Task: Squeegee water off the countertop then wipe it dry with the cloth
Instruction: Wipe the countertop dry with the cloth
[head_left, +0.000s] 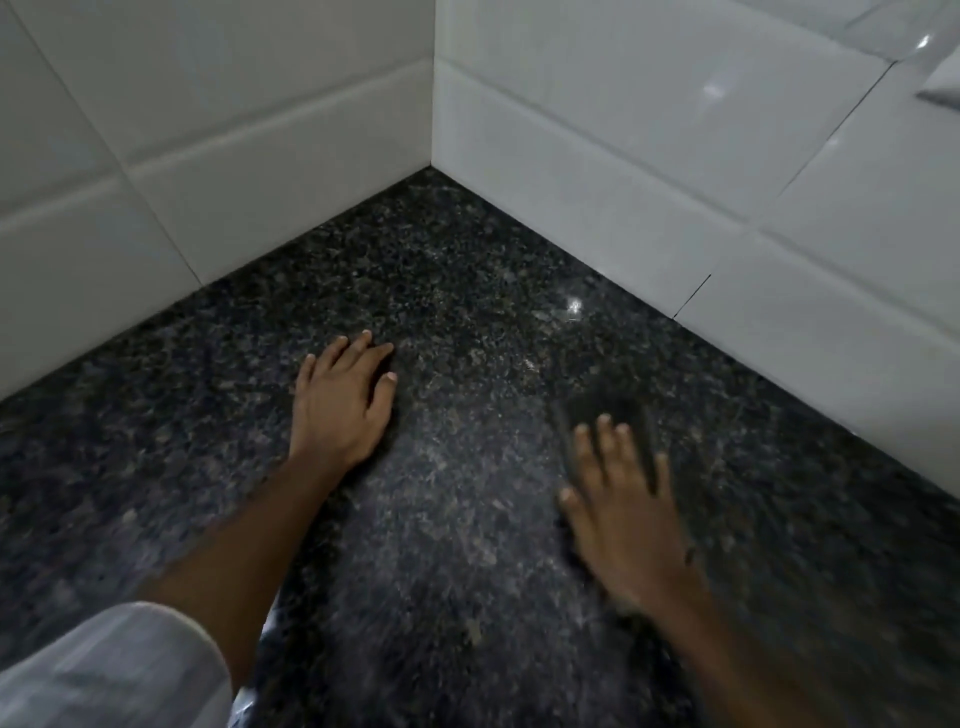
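Countertop (457, 322): in your head view this is dark speckled granite filling the lower frame and running back into a corner where two white tiled walls (597, 156) meet.
Containers: you have none in this view, so nothing holds anything.
Cloth (605, 415): a dark, blurred patch lies flat on the granite under your right fingertips and just beyond them, toward the right-hand wall. It is too smeared to make out its edges or folds.
Squeegee: you cannot see it in this view.
Right hand (623, 514): your palm faces down and your fingers are spread and nearly straight, pressing on the near part of the cloth. Nothing is closed inside the hand; it lies flat on the fabric rather than gripping it. The hand and forearm are blurred.
Left hand (340, 402): this one is also palm down, flat on the bare granite, with fingers extended and slightly fanned toward the corner and the thumb out to the side. It holds nothing and sits well apart from the cloth.
Left arm: your forearm runs from the lower left up to the wrist, with a pale short sleeve (114, 670) at the bottom left corner.
Surface: a small bright glint shows on the granite near the right wall.
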